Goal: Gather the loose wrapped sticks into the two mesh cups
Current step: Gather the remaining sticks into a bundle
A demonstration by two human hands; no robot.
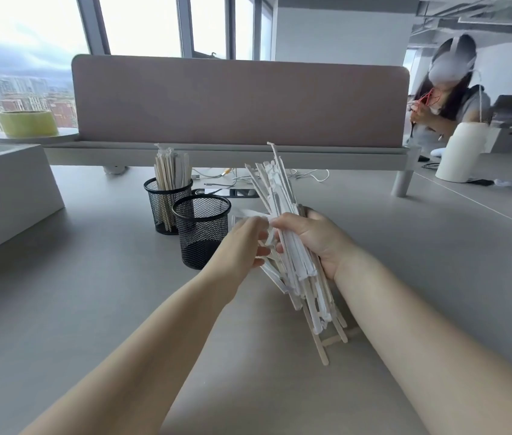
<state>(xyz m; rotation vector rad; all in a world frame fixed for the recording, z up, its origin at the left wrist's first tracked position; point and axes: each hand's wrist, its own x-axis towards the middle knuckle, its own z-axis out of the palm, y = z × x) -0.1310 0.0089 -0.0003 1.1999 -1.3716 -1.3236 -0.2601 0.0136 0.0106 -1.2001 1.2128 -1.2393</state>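
While the right grip (314, 243) clasps the sticks (280, 189) near-upright, right of the empty cup (201, 233), the nearer left grip (245, 243) pinches some.

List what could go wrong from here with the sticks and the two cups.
The bundle is splayed and uneven in the right hand, with the left hand pinching its side; lower sticks could slip onto the table. The near cup stands empty, so pushing the whole bundle in at once might tip it against the far cup.
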